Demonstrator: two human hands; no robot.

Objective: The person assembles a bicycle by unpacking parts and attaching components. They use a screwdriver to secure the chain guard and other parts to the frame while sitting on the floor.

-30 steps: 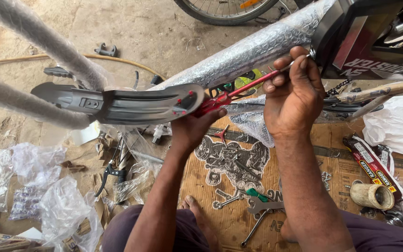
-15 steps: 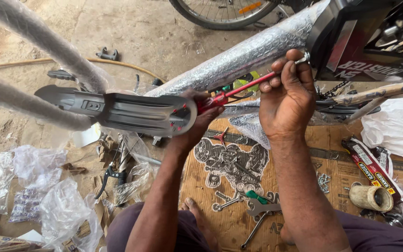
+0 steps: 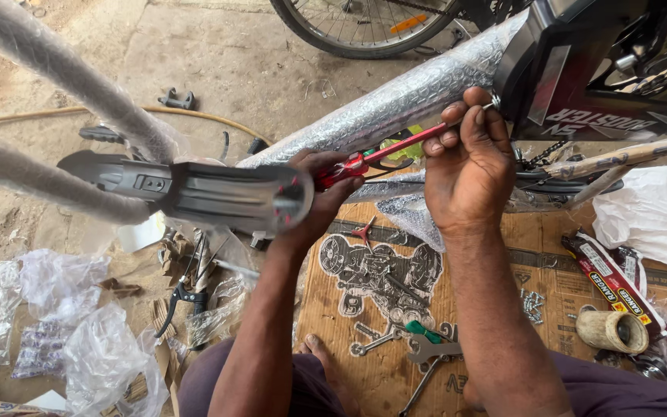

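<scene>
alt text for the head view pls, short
Two bare hands fit a grey mudguard to a bubble-wrapped bicycle frame: the left hand holds its red stay, the right hand pinches the stay's far end. Spanners lie on cardboard below.

The grey mudguard (image 3: 194, 193) has shifted right, now covering the left hand (image 3: 314, 189).

Flattened brown cardboard sheet with printed motorcycle drawing (image 3: 380, 270) lies on dusty concrete floor (image 3: 218, 54). Steel spanners and green-handled tool (image 3: 418, 340) rest on cardboard near lower edge. Small heap of loose screws (image 3: 533, 305) further right. Roll of pale twine (image 3: 611, 330) beside long red-and-black printed packet (image 3: 607, 279). White plastic bag (image 3: 650, 212) at right edge. Crumpled clear plastic wrappings (image 3: 48, 309) at left. Black-handled pliers (image 3: 175, 303) among scraps. Spoked bicycle wheel (image 3: 364, 27) at top. Yellowish hose (image 3: 148, 112) crosses floor.
</scene>
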